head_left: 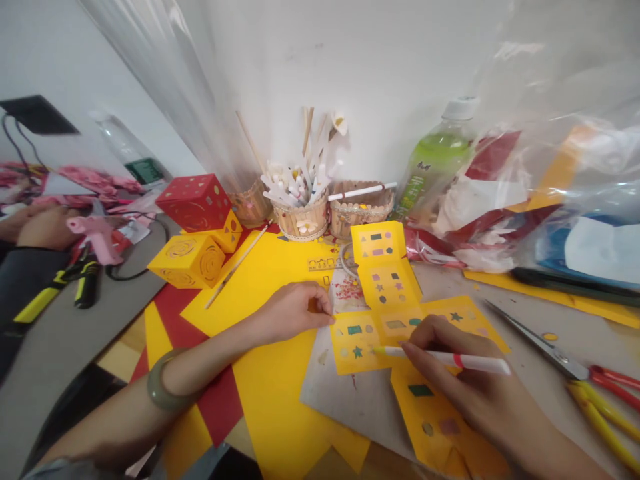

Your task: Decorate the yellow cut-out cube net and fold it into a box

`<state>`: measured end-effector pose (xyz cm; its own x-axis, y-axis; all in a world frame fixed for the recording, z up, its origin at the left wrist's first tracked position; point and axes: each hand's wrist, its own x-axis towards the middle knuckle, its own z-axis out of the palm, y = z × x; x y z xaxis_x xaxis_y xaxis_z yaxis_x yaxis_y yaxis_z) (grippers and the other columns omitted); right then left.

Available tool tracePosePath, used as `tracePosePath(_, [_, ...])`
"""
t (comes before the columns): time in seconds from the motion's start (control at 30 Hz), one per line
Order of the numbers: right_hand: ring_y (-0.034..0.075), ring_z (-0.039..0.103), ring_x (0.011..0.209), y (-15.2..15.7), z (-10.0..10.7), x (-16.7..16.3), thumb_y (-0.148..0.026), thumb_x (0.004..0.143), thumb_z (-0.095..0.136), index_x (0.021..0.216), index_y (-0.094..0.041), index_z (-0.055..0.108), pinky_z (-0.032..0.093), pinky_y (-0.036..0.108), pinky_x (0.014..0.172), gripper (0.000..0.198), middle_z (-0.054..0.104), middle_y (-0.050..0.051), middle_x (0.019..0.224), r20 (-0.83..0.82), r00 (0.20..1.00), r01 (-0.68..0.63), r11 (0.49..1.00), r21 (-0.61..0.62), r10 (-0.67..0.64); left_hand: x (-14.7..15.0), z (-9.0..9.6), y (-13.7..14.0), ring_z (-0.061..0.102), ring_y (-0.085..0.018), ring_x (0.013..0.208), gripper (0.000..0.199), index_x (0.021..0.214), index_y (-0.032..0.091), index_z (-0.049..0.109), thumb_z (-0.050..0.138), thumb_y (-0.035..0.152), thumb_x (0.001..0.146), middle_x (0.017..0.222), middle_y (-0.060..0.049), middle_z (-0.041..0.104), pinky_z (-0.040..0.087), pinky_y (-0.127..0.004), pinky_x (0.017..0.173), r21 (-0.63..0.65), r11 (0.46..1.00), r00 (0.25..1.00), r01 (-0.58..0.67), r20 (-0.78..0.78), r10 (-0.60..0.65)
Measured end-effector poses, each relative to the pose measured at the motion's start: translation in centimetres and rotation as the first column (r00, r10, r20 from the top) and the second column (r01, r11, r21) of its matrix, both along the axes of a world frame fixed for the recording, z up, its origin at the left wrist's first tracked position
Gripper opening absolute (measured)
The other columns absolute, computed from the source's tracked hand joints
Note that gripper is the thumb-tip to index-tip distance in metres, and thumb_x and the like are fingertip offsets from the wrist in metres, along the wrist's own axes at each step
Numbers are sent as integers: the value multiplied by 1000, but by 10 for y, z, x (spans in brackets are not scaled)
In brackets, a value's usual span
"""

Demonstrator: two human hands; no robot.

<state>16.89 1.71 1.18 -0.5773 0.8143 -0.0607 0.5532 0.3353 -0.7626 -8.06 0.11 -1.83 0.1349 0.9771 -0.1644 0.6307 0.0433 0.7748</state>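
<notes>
A cross-shaped yellow paper box net (395,293) lies unfolded on the work surface, its panels bearing small cut-out-like shapes such as stars, circles and rectangles, some green or purple. My left hand (295,310), with a green bangle on its wrist, is closed, thumb and fingertips pinched at the net's left edge. Between the fingers of my right hand (465,373) is a slim white pen (483,363) with a red band. Its yellowish tip points left and meets the left panel near a green star. My right hand covers part of the net's middle and right.
Yellow sheets (270,373) spread leftward beside finished red (195,200) and yellow boxes (187,260). Scissors (565,360) lie right. Small baskets (303,220), one full of white pens, and a green drink bottle (435,157) stand behind. Another person's hand (47,227) is near a pink glue gun (97,237).
</notes>
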Motion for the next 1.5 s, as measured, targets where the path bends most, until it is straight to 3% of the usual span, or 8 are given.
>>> tracePosePath(0.77, [11, 52, 49, 1, 0, -2, -37, 88, 41, 66, -21, 47, 41, 19, 36, 27, 56, 0, 58, -12, 1000, -23, 1000, 5, 23, 1, 0, -1, 56, -12, 68, 9, 71, 17, 61, 64, 25, 69, 74, 2, 63, 42, -21, 62, -8, 1000, 1000, -4, 23, 4])
tracePosePath(1.13, [12, 51, 49, 0, 0, -4, -34, 85, 44, 64, -22, 47, 41, 22, 41, 25, 55, -2, 56, -43, 999, 25, 999, 49, -23, 0, 0, -1, 57, -13, 70, 9, 72, 17, 61, 64, 25, 69, 75, 1, 64, 43, -22, 64, -9, 1000, 1000, -11, 20, 12])
tracePosePath(1.3, [12, 49, 50, 1, 1, -5, -33, 85, 44, 64, -21, 47, 40, 24, 45, 25, 54, -2, 55, -22, 999, -38, 998, 44, 39, -1, -2, 0, 56, -13, 69, 10, 72, 17, 60, 64, 26, 69, 75, 2, 63, 42, -22, 64, -18, 1000, 999, -4, 40, 5])
tracePosePath(1.5, [12, 48, 53, 8, 13, 9, -38, 82, 52, 64, -21, 51, 37, 22, 45, 25, 53, -2, 58, -168, 978, 137, 989, 63, -125, -1, -3, -1, 54, -12, 68, 10, 71, 17, 59, 63, 25, 69, 73, 1, 61, 41, -22, 63, -19, 1000, 998, 5, 67, -3])
